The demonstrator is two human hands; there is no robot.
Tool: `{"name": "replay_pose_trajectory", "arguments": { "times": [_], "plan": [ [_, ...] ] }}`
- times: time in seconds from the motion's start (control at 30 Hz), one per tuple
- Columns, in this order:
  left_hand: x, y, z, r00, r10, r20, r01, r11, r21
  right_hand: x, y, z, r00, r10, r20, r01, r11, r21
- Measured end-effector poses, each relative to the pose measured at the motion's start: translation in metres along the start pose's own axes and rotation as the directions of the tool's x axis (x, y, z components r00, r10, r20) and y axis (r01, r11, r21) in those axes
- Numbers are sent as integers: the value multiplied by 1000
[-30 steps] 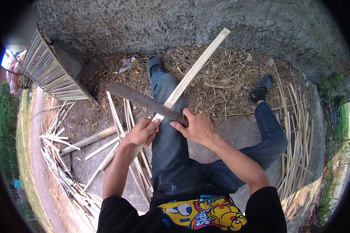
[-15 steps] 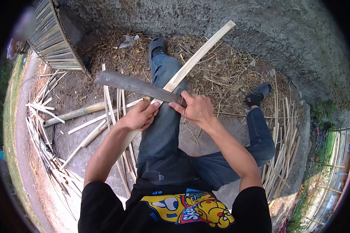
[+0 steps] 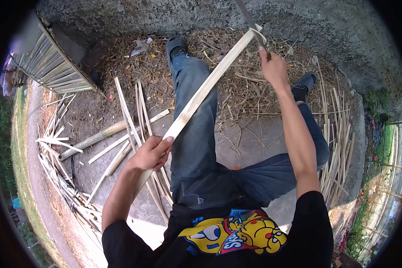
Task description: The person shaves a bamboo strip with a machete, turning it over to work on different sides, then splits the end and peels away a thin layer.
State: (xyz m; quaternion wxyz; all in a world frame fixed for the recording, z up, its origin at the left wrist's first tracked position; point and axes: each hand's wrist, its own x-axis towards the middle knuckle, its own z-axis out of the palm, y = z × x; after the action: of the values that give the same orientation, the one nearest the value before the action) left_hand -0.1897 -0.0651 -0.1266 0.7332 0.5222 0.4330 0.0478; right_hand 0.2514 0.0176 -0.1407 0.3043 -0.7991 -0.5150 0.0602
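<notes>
My left hand is closed around the lower part of a long pale bamboo strip, thumb on top. The strip slants up and to the right across my left thigh, and its lower end passes under my forearm. At its far tip is the machete, whose handle sits in my closed right hand. The blade crosses the strip's end, and a thin curled shaving shows there. The blade's upper end runs out past the top of the view.
Split bamboo strips lie in a bundle at right. More strips and a thick bamboo pole lie at left. Shavings litter the ground below a rough wall. A bamboo slat panel leans at upper left.
My right hand has moved the machete from the middle of the strip up and outward to its far tip. My left hand has shifted slightly down, still gripping the strip.
</notes>
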Motion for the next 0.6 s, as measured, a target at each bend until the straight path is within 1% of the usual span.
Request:
{"name": "replay_pose_trajectory", "arguments": {
  "times": [0.03, 0.07, 0.13, 0.2, 0.27, 0.33, 0.4, 0.43, 0.47, 0.53, 0.57, 0.6],
  "plan": [
    [-8, -5, -3, 999, -16, 28, 16, 1000, 6, 19, 25, 2, 997, -36, -69, 38, 999, 32],
    [-9, -2, 2, 998, -44, 42, 45, 999, -19, 18, 17, -2, 996, -45, -80, 48, 998, 35],
    [4, 4, 13, 996, -26, 88, 25, 1000, 9, -25, -10, -11, 989, -143, 22, 136, 973, 188],
    [23, 10, 19, 997, -17, 73, 16, 1000, 10, -71, -46, -15, 945, -253, 209, 222, 962, 159],
    [33, 11, 23, 998, -19, 58, 17, 999, 28, -115, -73, -11, 890, -276, 364, 237, 960, 149],
    [34, 12, 22, 1000, -3, 30, 3, 1000, 9, -149, -84, 5, 869, -315, 381, 292, 949, 119],
    [30, 7, 21, 999, -14, 31, 13, 1000, 20, -168, -95, 6, 854, -348, 387, 298, 937, 184],
    [26, 6, 20, 1000, -9, 6, 9, 1000, 16, -172, -97, 6, 846, -329, 420, 241, 938, 249],
    [23, 7, 20, 1000, 3, -21, -3, 1000, 10, -173, -96, 7, 849, -330, 413, 237, 936, 261],
    [22, 7, 18, 999, 24, -25, -24, 1000, 0, -174, -92, 9, 821, -455, 346, 321, 868, 380],
    [23, 9, 19, 998, 37, -49, -37, 999, 2, -170, -90, 14, 809, -486, 330, 358, 853, 379],
    [24, 11, 20, 996, 52, -72, -52, 999, 3, -165, -88, 14, 808, -491, 326, 363, 850, 382]
  ]
}}
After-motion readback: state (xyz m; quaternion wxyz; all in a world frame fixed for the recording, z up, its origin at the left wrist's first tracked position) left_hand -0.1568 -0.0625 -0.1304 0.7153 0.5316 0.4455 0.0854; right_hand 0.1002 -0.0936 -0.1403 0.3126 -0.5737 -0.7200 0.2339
